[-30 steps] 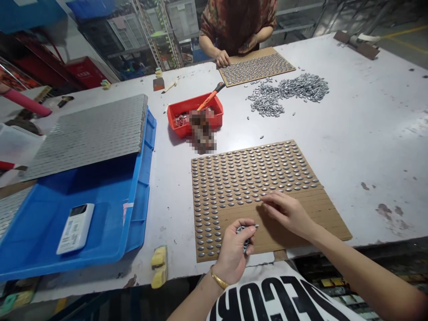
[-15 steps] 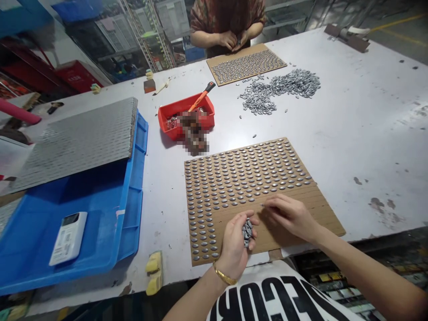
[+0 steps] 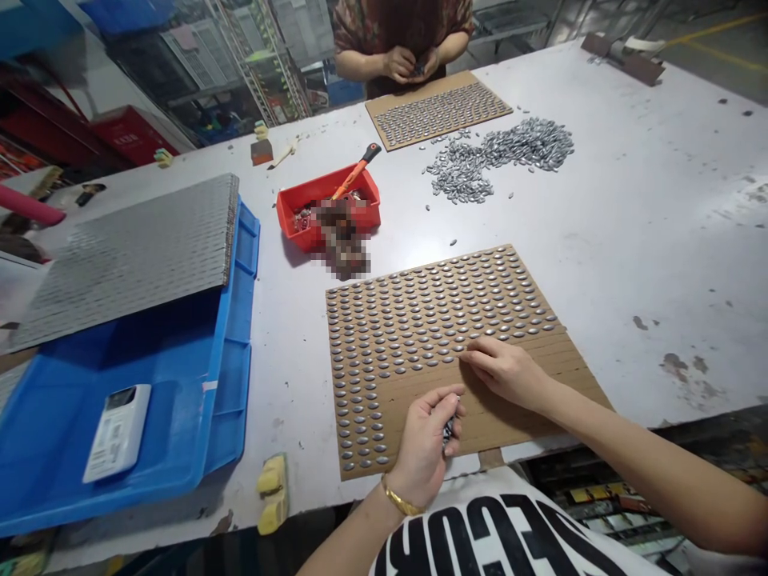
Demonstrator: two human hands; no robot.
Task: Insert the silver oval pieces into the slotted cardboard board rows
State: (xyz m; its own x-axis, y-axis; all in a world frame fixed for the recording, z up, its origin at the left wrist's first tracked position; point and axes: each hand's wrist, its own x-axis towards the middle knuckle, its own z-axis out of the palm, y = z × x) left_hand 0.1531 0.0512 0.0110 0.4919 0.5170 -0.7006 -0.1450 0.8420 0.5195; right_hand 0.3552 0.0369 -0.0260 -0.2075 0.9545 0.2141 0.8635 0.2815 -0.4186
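Observation:
A brown cardboard sheet [image 3: 414, 400] lies before me, set with rows of small grey spindle-shaped metal pieces [image 3: 408, 320]. My left hand [image 3: 427, 432] is curled over the lower part of the sheet, holding a bunch of the same pieces [image 3: 447, 430]; thumb and fingers partly cover them. At the end of the lowest long row, my right hand [image 3: 501, 370] touches down with its fingertips pinched together. A piece between those fingertips is mostly hidden.
Beyond the sheet lies a heap of loose pieces [image 3: 531, 144]. A red bin [image 3: 288, 220] with an orange-handled tool [image 3: 354, 178] stands further left. A blue crate [image 3: 231, 400] holds a white device [image 3: 117, 432] and carries stacked sheets [image 3: 138, 256]. Opposite, a person works at another sheet [image 3: 375, 108].
My right hand has moved slightly left and up to the row's end with its small piece. The left thumb has closed over the bunch, hiding more of it. The view has shifted slightly.

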